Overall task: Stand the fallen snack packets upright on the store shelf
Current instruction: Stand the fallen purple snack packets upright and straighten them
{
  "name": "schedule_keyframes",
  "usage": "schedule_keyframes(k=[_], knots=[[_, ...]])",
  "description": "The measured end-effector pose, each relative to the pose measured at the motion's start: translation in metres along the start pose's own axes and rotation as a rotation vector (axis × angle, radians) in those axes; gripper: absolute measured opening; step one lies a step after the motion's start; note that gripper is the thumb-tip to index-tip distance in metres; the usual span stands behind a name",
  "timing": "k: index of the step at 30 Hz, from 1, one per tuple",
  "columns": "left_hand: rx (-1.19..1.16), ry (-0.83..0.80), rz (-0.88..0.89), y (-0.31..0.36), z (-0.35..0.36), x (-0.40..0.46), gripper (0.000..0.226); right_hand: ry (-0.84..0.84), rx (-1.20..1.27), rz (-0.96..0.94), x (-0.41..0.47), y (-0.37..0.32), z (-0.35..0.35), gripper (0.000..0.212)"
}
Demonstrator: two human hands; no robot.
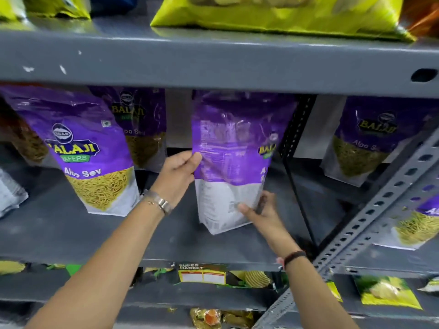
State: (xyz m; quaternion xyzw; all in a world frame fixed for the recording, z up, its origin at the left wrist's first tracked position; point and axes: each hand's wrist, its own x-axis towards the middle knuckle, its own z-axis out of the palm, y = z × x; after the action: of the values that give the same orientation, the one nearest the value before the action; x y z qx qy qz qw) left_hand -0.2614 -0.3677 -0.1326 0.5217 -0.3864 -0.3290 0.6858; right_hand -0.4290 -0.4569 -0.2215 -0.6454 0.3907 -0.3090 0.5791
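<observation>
A purple and white snack packet (234,148) stands upright on the grey shelf (166,236), its printed back facing me. My left hand (177,173) grips its left edge at mid height. My right hand (263,211) holds its lower right corner, thumb on the white part. Another purple Aloo Sev packet (88,150) stands upright to the left, front facing me. A third packet (142,129) stands behind it near the back of the shelf.
A perforated grey upright (370,219) divides this bay from the right one, where more purple packets (365,138) stand. The shelf board above (213,60) carries yellow-green bags (285,15). Lower shelves hold yellow and green packets (389,295).
</observation>
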Motion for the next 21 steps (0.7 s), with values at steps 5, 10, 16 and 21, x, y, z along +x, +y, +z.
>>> schedule_keyframes(k=[5,10,16,21], knots=[[-0.013,-0.033,-0.093,-0.046,-0.030,-0.007,0.030,-0.026,-0.228,-0.086,0.006,0.019,0.001,0.068],[0.376,-0.134,-0.312,-0.084,-0.024,-0.018,0.063,-0.234,-0.137,-0.141,0.022,0.023,-0.009,0.095],[0.455,-0.161,-0.235,-0.094,-0.018,-0.004,0.082,-0.115,-0.098,-0.112,0.004,0.030,-0.002,0.060],[0.516,-0.010,-0.181,-0.099,-0.019,-0.014,0.091,0.219,0.040,-0.195,-0.033,0.037,0.000,0.052]])
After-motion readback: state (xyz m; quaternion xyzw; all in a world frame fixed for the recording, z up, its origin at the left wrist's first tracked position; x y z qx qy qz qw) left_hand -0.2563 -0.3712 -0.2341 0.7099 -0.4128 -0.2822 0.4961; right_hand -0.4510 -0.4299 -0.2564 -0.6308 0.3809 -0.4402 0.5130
